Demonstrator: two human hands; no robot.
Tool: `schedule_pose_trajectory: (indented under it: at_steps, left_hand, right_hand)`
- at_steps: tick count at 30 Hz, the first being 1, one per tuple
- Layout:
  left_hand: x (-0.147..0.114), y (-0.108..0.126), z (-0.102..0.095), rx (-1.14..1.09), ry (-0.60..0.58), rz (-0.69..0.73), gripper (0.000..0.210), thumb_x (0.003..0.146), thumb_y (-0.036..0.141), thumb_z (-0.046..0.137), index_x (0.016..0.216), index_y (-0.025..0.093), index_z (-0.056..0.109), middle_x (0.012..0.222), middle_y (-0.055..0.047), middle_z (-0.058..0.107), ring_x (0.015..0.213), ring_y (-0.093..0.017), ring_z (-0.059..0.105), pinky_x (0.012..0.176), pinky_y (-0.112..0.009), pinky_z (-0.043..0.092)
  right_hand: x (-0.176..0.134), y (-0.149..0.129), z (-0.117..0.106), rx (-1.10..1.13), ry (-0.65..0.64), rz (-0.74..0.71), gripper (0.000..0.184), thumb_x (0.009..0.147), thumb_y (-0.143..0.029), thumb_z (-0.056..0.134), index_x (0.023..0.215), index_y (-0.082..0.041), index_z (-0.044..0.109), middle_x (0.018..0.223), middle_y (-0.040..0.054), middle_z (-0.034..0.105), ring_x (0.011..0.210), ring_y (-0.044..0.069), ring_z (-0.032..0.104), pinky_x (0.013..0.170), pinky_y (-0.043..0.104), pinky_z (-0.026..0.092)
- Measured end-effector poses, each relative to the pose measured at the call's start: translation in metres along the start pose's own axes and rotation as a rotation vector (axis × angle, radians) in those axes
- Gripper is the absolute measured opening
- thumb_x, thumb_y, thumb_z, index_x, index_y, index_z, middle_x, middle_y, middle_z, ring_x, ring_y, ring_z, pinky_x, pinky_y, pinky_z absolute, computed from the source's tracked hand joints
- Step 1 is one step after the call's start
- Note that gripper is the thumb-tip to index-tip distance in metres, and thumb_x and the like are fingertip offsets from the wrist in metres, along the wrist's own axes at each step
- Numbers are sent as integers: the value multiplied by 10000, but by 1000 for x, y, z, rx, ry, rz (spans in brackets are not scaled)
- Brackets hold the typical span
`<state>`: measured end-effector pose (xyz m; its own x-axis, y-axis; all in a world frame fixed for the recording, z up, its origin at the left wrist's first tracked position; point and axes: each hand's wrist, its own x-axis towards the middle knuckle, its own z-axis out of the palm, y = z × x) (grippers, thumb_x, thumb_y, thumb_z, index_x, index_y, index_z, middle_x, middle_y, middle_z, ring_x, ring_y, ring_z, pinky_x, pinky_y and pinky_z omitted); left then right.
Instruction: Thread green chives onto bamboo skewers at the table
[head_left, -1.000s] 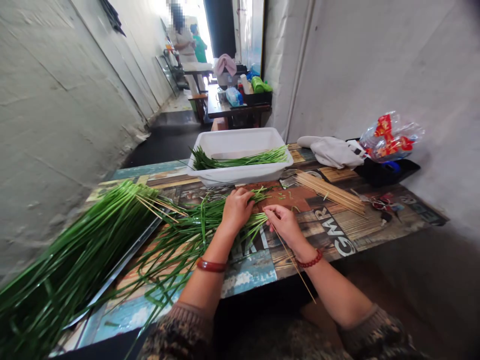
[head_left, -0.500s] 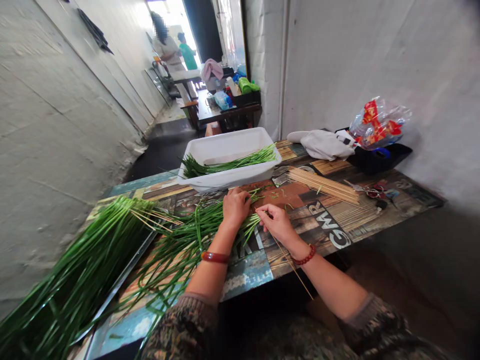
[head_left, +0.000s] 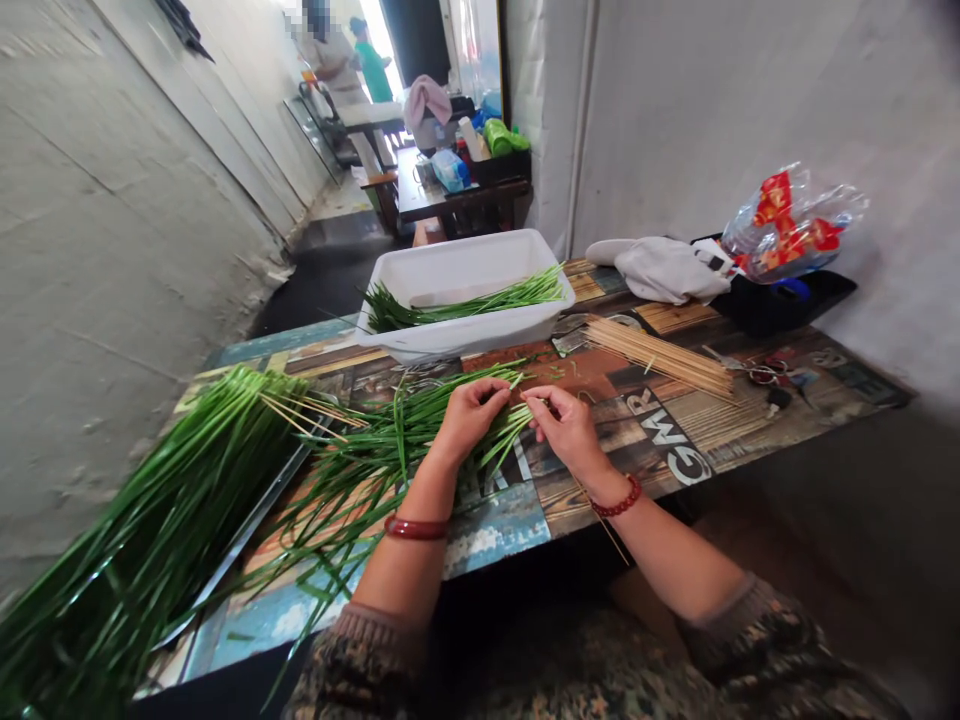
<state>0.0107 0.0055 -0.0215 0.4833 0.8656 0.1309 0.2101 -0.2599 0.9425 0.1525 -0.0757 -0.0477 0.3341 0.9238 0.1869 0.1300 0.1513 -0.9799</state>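
My left hand (head_left: 471, 412) pinches the pale stem end of a garlic chive between thumb and fingers. My right hand (head_left: 568, 428) is closed on a thin bamboo skewer (head_left: 611, 532), whose lower length sticks out below the wrist toward the table's front edge. The two sets of fingertips are close together, slightly apart. Loose garlic chives (head_left: 375, 440) spread over the table under and left of my left hand, with several pale ends (head_left: 508, 432) between the hands. A large pile of chives (head_left: 172, 500) lies at the far left, with several skewers (head_left: 300, 412) on its stem ends.
A white plastic tub (head_left: 472, 335) with chives inside stands behind my hands. Right of it lie a bundle of skewers (head_left: 656, 355), scissors (head_left: 761, 370), a light cap (head_left: 664, 270) and a clear-and-red plastic bag (head_left: 795, 225). Two people (head_left: 371, 65) stand far back near a doorway.
My left hand has turned and lifted slightly, with a chive's stem end now showing at its fingertips. My right hand stays close by, the skewer still in it. The camera view has shifted slightly.
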Motion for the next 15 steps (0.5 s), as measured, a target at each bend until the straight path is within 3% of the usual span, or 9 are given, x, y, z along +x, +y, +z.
schedule_pose_trajectory:
  at_steps: [4,9,15]
  left_hand:
    - [0,-6,2,-33,29,1,186,793,317,624,813,143,684,756,-27,676,711,-139,584,654,-233,468]
    - [-3,-7,1,-94,12,8,224,812,321,617,900,138,713,784,-32,704,709,-145,615,679,-249,489]
    - [-4,-2,-4,121,-55,133,182,822,234,610,904,144,745,866,-58,729,826,-182,653,799,-296,497]
  right_hand:
    - [0,-1,0,-26,-16,5,276,877,-414,560,952,-183,689,580,-17,625,440,111,558,439,216,429]
    - [-2,-1,0,-65,-31,-10,281,877,-416,562,970,-188,697,577,-19,620,441,111,556,443,218,431]
    - [-2,1,1,-78,-26,-2,295,870,-421,568,980,-180,697,581,-20,614,434,104,538,437,217,420]
